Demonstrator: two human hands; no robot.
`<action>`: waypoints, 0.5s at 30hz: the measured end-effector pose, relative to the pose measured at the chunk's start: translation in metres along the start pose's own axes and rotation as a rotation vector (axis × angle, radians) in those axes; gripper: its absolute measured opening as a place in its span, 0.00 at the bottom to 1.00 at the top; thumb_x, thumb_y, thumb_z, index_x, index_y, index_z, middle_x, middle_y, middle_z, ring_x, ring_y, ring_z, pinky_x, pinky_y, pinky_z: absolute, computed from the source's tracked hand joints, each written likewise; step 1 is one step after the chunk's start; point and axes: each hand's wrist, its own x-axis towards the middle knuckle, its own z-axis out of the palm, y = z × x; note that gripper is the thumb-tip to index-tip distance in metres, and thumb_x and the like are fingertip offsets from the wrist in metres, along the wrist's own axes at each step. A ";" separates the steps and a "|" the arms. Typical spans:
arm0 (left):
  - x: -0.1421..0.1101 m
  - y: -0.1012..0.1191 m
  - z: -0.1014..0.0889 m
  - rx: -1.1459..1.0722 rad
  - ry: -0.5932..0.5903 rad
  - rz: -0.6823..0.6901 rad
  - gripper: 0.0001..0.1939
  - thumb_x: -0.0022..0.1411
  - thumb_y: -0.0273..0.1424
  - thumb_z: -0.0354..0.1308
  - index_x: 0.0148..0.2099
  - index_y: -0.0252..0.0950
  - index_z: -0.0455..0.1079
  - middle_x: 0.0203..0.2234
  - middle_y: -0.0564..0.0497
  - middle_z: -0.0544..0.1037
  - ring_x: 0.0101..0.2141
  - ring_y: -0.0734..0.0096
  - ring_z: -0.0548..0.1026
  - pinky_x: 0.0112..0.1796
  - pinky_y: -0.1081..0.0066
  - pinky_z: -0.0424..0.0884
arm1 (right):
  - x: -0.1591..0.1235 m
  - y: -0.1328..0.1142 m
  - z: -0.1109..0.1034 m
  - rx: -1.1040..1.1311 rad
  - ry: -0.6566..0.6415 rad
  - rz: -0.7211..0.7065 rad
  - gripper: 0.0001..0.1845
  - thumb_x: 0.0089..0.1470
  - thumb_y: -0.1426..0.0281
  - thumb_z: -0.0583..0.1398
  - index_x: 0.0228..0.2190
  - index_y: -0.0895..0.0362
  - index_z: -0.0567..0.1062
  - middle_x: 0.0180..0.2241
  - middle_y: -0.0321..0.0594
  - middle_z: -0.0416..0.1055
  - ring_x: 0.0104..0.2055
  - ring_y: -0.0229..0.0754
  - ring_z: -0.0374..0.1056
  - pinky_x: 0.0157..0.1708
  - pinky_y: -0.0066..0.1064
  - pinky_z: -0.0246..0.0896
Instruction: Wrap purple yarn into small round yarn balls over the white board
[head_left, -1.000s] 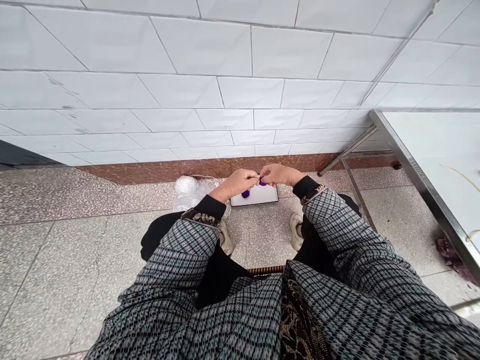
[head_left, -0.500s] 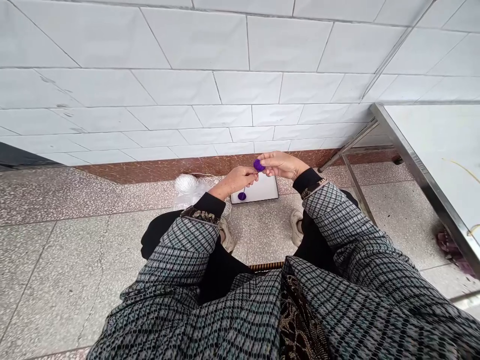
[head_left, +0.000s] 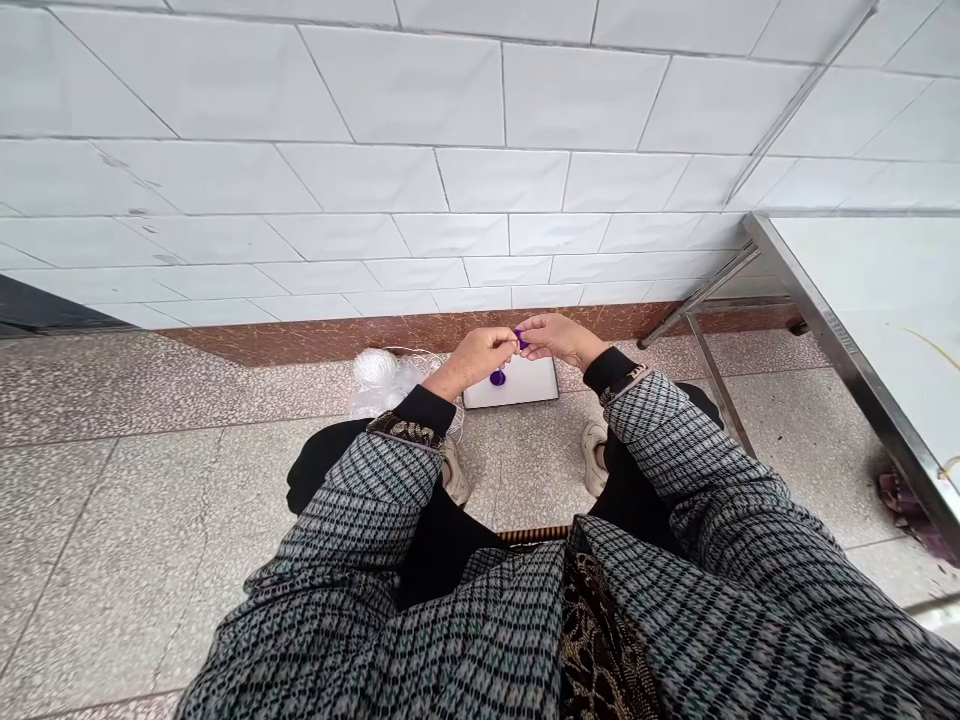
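My left hand (head_left: 480,355) and my right hand (head_left: 555,338) meet in front of me, fingertips pinched together. Between them sits a small purple piece (head_left: 520,341), mostly hidden by the fingers. A second small purple ball (head_left: 497,377) hangs just below my left hand on a thin thread. Both hands hover above a white flat box (head_left: 525,384) lying on the floor by the wall. I sit with patterned sleeves and dark trousers, feet on either side of the box.
A white ball of thread in a clear bag (head_left: 379,378) lies on the floor left of the box. A metal table (head_left: 840,330) with thin legs stands at the right. White wall tiles rise behind; speckled stone floor spreads left.
My right hand, which had lifted a purple disc into view, has come back down against my left hand. The hanging purple ball sits higher, closer to my left fingers.
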 end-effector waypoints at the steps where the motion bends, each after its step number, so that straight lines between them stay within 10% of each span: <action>1: 0.000 0.000 -0.001 0.017 0.010 0.008 0.09 0.61 0.25 0.53 0.29 0.36 0.70 0.21 0.55 0.72 0.25 0.73 0.70 0.31 0.73 0.65 | 0.000 0.000 0.000 0.029 -0.012 0.005 0.13 0.67 0.84 0.62 0.30 0.61 0.77 0.24 0.38 0.78 0.25 0.32 0.74 0.29 0.20 0.72; 15: -0.003 0.001 -0.003 -0.053 -0.011 0.045 0.08 0.59 0.27 0.54 0.28 0.36 0.70 0.21 0.55 0.73 0.25 0.72 0.73 0.33 0.72 0.68 | 0.005 -0.004 -0.005 0.005 0.050 -0.052 0.15 0.61 0.88 0.61 0.26 0.62 0.76 0.18 0.32 0.68 0.19 0.28 0.58 0.18 0.17 0.54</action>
